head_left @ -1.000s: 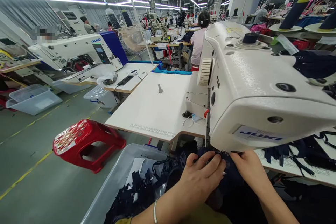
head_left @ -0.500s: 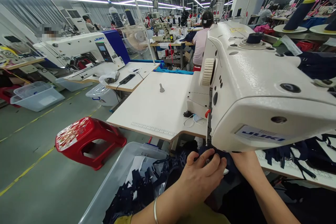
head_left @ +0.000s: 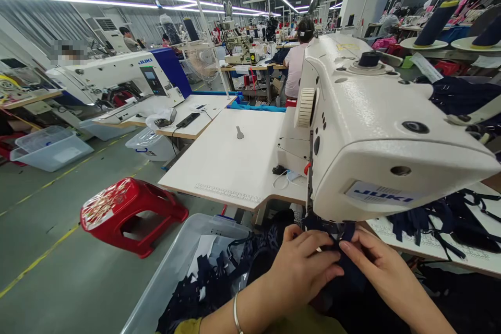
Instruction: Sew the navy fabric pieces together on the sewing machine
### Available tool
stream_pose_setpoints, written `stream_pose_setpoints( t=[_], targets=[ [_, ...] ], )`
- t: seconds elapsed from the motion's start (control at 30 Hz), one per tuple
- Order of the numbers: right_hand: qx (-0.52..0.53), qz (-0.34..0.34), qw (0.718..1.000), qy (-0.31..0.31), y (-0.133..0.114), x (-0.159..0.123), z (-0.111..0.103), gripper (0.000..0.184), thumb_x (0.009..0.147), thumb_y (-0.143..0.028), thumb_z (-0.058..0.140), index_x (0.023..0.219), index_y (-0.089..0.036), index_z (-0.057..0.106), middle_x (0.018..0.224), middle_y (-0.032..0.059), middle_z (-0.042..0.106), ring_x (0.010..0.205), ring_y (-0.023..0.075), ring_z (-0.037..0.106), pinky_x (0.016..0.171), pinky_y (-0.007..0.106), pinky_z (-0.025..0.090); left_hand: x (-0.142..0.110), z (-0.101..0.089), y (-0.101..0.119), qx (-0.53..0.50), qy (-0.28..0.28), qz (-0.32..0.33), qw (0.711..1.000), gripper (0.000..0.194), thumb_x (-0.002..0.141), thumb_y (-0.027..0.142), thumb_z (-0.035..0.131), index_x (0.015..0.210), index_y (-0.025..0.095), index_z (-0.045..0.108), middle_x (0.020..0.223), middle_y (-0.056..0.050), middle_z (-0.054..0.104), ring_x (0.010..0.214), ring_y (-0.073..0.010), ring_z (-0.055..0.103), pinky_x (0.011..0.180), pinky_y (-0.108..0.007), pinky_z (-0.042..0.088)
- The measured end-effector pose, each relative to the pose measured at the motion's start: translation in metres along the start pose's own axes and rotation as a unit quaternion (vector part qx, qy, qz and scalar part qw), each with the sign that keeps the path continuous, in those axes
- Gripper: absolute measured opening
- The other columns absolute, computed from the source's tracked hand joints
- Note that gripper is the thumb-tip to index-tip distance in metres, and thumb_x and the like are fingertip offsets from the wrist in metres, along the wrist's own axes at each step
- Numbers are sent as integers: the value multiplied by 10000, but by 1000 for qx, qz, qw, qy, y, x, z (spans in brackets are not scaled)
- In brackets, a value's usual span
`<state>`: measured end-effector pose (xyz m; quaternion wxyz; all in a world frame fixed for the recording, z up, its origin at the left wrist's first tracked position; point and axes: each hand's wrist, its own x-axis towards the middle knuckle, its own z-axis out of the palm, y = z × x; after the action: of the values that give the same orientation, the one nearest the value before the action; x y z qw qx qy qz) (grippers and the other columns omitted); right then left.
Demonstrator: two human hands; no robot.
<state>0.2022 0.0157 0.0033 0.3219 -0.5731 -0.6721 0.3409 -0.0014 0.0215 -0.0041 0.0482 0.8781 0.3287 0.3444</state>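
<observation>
Close under the head of the white sewing machine [head_left: 364, 130], both my hands are at a dark navy fabric piece [head_left: 348, 266]. My left hand [head_left: 307, 261], with a bangle on its wrist, curls its fingers over the fabric's left part. My right hand [head_left: 378, 258] pinches a strip at the fabric's right edge between thumb and fingers. The needle area is mostly hidden behind the machine head and my fingers. Lower left, a clear plastic bin [head_left: 156, 292] holds navy strapped pieces [head_left: 195, 287].
A white table [head_left: 223, 156] with a printed ruler extends left of the machine. More navy straps [head_left: 426, 219] lie on the table at right. A red stool [head_left: 133, 214] stands on the floor at left. Another sewing machine [head_left: 117, 78] and a seated person [head_left: 295, 68] are farther back.
My right hand has come out from behind the machine head towards me and now shows its fingers pinching the fabric. My left hand has shifted slightly down and right. The view has turned slightly.
</observation>
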Motion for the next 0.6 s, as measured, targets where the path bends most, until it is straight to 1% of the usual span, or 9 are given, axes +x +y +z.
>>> stream_pose_setpoints(
  t=[0.07, 0.1, 0.13, 0.2, 0.23, 0.3, 0.4, 0.47, 0.6],
  targets=[
    [-5, -27, 1000, 0, -5, -6, 1, 254, 912, -429, 524, 770, -234, 603, 794, 4, 608, 739, 159, 604, 631, 217, 494, 6, -3, 4, -56, 20, -60, 996, 262, 956, 423, 527, 1096, 219, 617, 1128, -67, 648, 1080, -192, 581, 899, -335, 395],
    [-7, -45, 999, 2, -7, -9, 1, 228, 918, -405, 525, 786, -241, 614, 815, 3, 617, 747, 155, 611, 638, 211, 495, 8, -5, 6, -79, 26, -85, 993, 300, 936, 447, 554, 1116, 213, 604, 1112, -74, 651, 1090, -208, 569, 903, -348, 404],
    [-9, -63, 998, 5, -9, -11, 1, 200, 923, -378, 527, 804, -250, 624, 831, 1, 623, 756, 151, 618, 648, 206, 499, 10, -5, 7, -101, 29, -102, 989, 324, 919, 463, 573, 1118, 208, 598, 1064, -69, 662, 1071, -214, 571, 897, -352, 415],
    [-15, -97, 995, 21, -11, -16, 0, 138, 923, -328, 541, 844, -270, 638, 859, -4, 634, 795, 148, 638, 681, 193, 512, 12, -5, 10, -133, 35, -116, 984, 254, 931, 436, 564, 1033, 209, 615, 911, -30, 668, 937, -184, 603, 835, -320, 441],
    [-19, -113, 993, 34, -10, -18, 1, 107, 919, -308, 553, 866, -281, 642, 884, -5, 643, 836, 151, 649, 701, 187, 519, 11, -5, 10, -139, 43, -117, 982, 215, 952, 403, 538, 964, 207, 623, 847, -13, 653, 851, -158, 607, 791, -295, 447],
    [-29, -143, 987, 60, -8, -21, 2, 75, 906, -277, 577, 904, -302, 648, 945, -9, 663, 922, 161, 657, 747, 183, 532, 9, -4, 11, -130, 60, -110, 984, 231, 981, 361, 489, 887, 199, 625, 796, -3, 622, 754, -128, 591, 731, -262, 447],
    [-45, -182, 978, 94, -2, -24, 6, 102, 889, -249, 600, 932, -326, 652, 936, -24, 684, 901, 164, 664, 755, 194, 549, 5, -5, 13, -107, 72, -89, 988, 215, 995, 330, 460, 984, 186, 620, 817, -17, 608, 772, -130, 585, 738, -249, 456],
    [-52, -207, 971, 112, 1, -26, 9, 112, 879, -242, 612, 940, -328, 649, 889, -26, 688, 851, 168, 666, 737, 209, 560, 4, -7, 14, -103, 67, -76, 990, 201, 999, 296, 454, 1045, 177, 609, 831, -22, 604, 781, -129, 582, 743, -240, 460],
    [-73, -241, 959, 129, 0, -26, 12, 131, 873, -215, 611, 953, -315, 636, 837, -22, 683, 777, 174, 658, 691, 244, 568, 4, -11, 15, -92, 55, -55, 993, 198, 1001, 252, 449, 1099, 164, 596, 839, -26, 601, 772, -124, 581, 745, -239, 450]
  ],
)
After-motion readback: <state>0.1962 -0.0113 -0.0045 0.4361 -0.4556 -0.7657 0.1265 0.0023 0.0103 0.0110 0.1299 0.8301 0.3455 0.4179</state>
